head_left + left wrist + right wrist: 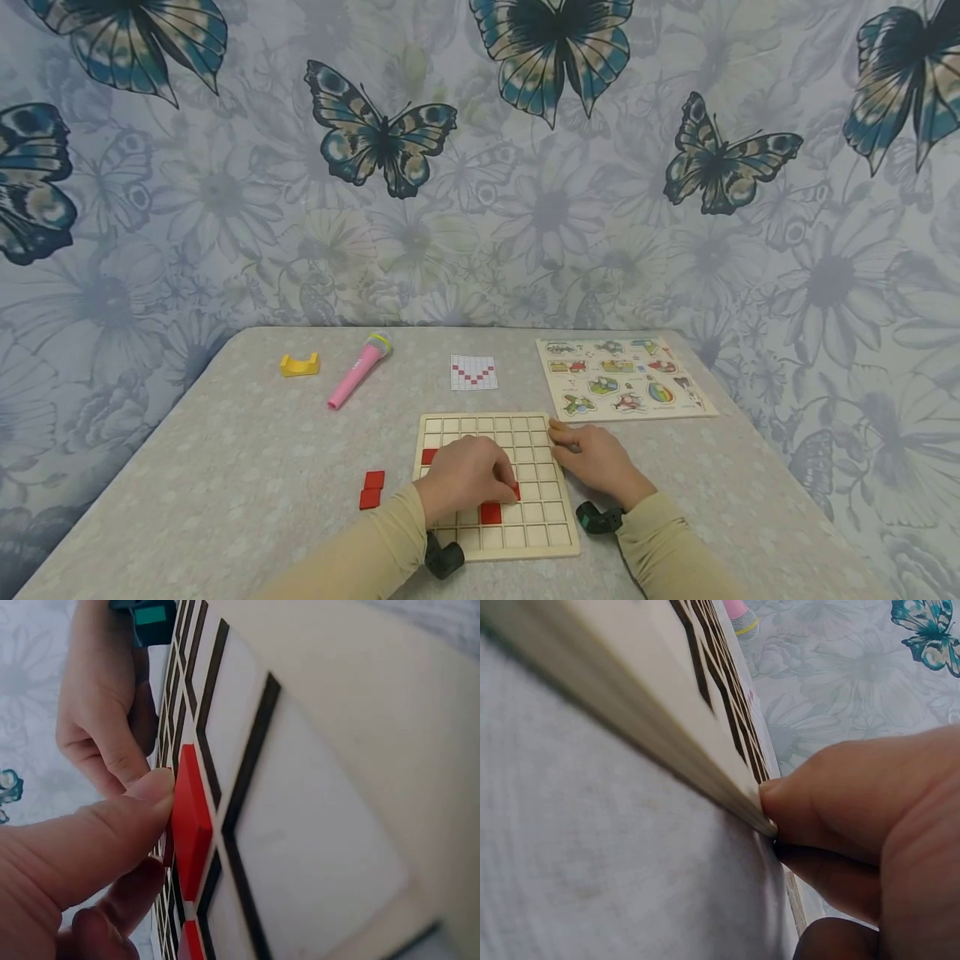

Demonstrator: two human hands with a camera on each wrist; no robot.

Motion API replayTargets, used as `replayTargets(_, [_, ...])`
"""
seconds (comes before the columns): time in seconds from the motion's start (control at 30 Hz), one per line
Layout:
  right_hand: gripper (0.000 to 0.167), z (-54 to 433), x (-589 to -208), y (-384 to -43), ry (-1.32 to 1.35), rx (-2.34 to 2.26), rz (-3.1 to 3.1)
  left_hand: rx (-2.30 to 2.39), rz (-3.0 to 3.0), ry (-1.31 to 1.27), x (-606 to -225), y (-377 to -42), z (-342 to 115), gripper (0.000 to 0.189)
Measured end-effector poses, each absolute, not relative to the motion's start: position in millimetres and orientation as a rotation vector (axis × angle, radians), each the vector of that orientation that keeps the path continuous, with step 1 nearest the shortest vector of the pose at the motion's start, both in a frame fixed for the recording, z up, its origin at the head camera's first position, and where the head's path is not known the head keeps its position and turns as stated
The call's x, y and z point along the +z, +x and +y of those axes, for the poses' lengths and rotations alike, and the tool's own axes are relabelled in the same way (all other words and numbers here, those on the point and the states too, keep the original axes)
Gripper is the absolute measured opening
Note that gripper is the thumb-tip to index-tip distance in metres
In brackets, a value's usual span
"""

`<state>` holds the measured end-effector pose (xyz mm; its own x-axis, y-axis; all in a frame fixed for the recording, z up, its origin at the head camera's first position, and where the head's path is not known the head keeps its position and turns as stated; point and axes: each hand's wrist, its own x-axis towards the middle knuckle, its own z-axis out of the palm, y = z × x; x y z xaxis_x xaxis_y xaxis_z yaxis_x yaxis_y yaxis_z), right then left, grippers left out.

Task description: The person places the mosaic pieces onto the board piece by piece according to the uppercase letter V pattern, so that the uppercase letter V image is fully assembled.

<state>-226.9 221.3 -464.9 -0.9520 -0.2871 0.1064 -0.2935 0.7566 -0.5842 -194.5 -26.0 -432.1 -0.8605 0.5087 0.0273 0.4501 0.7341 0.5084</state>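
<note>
A light wooden grid board [536,490] lies on the table with red square tiles in some cells. One red tile [429,456] is at the left side, and another red tile [491,513] sits near the front. My left hand [467,475] reaches over the board and pinches a red tile [517,492] between thumb and fingers, at a cell right of the front tile. That hand hides several cells. My right hand [596,458] grips the board's right edge, its thumb on top in the right wrist view. Left of the board lie two loose red tiles [374,480].
Behind the board lies a white card [474,372] with a V of red squares. A picture puzzle board [626,408] is at the back right, close to the grid board's corner. At the back left are a pink toy microphone [356,375] and a yellow curved piece [300,365].
</note>
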Motion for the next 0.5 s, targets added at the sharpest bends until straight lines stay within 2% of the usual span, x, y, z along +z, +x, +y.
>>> replayTargets(0.2, [0.039, 222.1, -464.8, -227.9, 0.489, 0.98, -2.934, 0.81, 2.837, 0.722, -434.7, -193.9, -24.9, 0.018])
replayTargets(0.4, [0.039, 221.5, -466.3, -227.6, 0.472, 0.994, -2.937, 0.981, 2.79, 0.653, -431.2, -190.6, -35.4, 0.004])
replayTargets(0.5, [0.039, 221.7, -465.8, -227.5, 0.48, 0.983, -2.936, 1.165, 2.751, 0.587, -418.4, -186.8, -54.2, 0.014])
